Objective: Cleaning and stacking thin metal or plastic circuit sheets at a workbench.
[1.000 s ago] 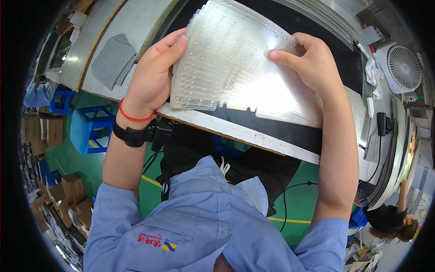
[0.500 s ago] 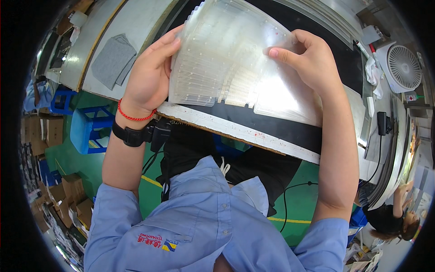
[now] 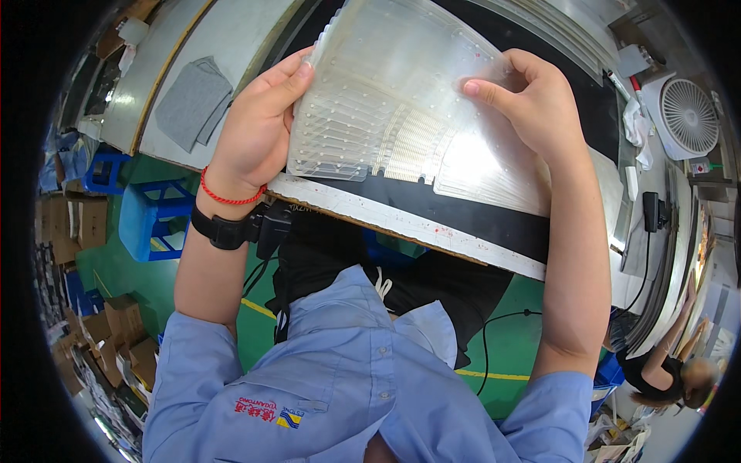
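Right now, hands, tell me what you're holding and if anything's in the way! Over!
Left hand: gripping clear sheet stack, left edge. Right hand: gripping right side, thumb on top. Left edges stepped. No obstruction seen.

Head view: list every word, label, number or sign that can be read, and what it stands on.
Blue shirt: red lettering and a blue-and-yellow logo, words not copied.
Below the table edge: pale characters, too small to read.
Bottle: label too small to read.
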`<state>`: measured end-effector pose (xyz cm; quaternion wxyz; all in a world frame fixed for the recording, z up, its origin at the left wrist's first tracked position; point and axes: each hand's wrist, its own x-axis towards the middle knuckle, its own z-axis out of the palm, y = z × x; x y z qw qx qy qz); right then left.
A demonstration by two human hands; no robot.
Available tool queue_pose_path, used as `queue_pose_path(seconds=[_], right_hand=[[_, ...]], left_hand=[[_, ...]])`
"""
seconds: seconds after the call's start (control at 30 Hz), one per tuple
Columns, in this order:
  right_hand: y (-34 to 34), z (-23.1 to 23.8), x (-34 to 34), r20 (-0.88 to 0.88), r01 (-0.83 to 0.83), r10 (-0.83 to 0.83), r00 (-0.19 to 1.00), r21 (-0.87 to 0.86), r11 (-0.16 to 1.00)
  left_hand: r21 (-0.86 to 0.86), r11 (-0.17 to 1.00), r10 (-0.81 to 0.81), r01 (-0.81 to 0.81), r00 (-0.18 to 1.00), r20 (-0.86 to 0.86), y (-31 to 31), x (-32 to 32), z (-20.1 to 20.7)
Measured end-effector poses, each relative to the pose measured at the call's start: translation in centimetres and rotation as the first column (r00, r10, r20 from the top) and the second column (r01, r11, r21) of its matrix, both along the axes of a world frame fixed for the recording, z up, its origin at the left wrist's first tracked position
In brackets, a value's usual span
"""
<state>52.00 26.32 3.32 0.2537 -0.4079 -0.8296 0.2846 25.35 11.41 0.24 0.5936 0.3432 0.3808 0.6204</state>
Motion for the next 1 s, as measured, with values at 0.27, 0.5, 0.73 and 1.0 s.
queue_pose_path(seconds=[0.27,0.5,0.73,1.0], right_hand=[[-0.02,0.1,-0.22,0.085,0.019,-0.018,0.996,-0.008,1.0],[0.14,0.05,-0.18,0.073,0.01,-0.01,0.997,0.009,1.0],[0.42,-0.19,0.02,0.027,0.033,-0.034,0.999,0.018,0.999],[0.31,-0.18,-0.1,0.022,0.001,-0.002,1.0,0.066,0.998]], left_hand=[[0.077,0.996,-0.051,0.046,0.997,0.058,-0.15,-0.33,-0.23],[0.042,0.999,-0.004,0.006,0.999,-0.043,-0.11,-0.03,0.05],[0.026,0.999,-0.023,0.023,1.0,0.008,0.05,-0.21,-0.09],[0.013,1.0,-0.023,0.023,0.999,0.027,-0.15,-0.3,-0.02]])
